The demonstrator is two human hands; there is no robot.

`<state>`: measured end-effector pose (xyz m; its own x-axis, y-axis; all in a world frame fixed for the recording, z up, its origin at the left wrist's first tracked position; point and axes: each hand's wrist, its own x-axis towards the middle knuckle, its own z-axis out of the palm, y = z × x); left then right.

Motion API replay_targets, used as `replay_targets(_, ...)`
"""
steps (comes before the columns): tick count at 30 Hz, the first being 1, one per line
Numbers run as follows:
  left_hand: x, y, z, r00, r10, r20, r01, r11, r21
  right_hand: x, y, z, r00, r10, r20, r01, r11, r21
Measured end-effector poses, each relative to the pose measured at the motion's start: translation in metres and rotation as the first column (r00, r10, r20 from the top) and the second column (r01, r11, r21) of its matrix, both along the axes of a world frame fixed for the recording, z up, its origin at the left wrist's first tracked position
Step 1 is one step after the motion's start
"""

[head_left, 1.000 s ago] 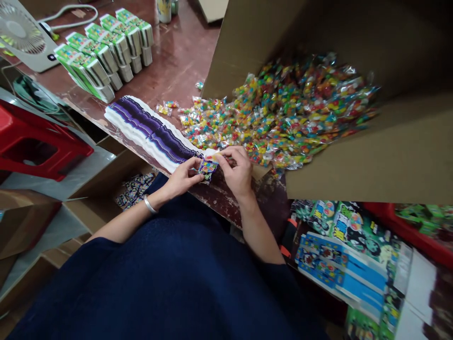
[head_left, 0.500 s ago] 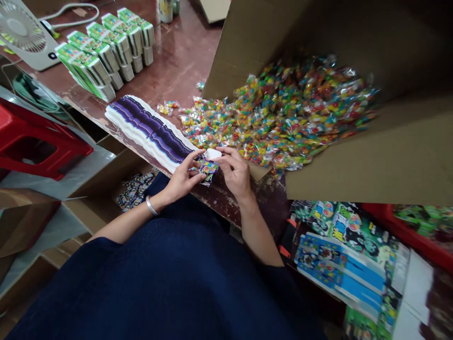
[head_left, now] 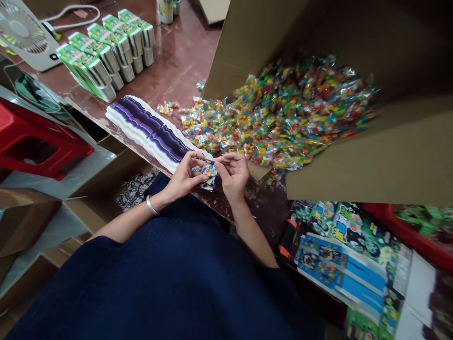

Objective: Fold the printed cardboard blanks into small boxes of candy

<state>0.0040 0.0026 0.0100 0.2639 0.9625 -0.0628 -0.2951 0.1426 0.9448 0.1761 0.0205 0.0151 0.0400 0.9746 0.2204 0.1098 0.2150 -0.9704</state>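
Between my hands, just over the table's front edge, is a small printed candy box with purple edges and a bright picture. My left hand grips it from the left, thumb across its front. On its upper right side, my right hand has its thumb and bent fingers closed at the box's top. A long row of flattened purple-and-white boxes lies behind my left hand. Beyond the right hand, small clear bags of colourful candies spill from a large cardboard carton onto the table.
Stacks of green-and-white flat boxes stand at the back left, near a white fan. Below the table edge, an open carton holds finished-looking small packs. A red stool is at left; printed cardboard lies at right.
The white flap standing up at the top of the box is no longer visible; my right fingers have come down over it. The box now faces me more squarely.
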Motion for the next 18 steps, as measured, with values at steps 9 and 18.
replay_targets(9,-0.011,-0.005,0.014,0.979,-0.007,-0.202,0.031,0.993,0.116,0.011,0.013,0.014,0.986,0.164,0.026,-0.157,0.972,-0.177)
replay_targets(18,-0.014,-0.006,0.007,0.978,-0.029,-0.206,0.053,0.992,0.113,0.011,0.013,0.018,0.972,0.176,0.155,-0.168,0.984,-0.061)
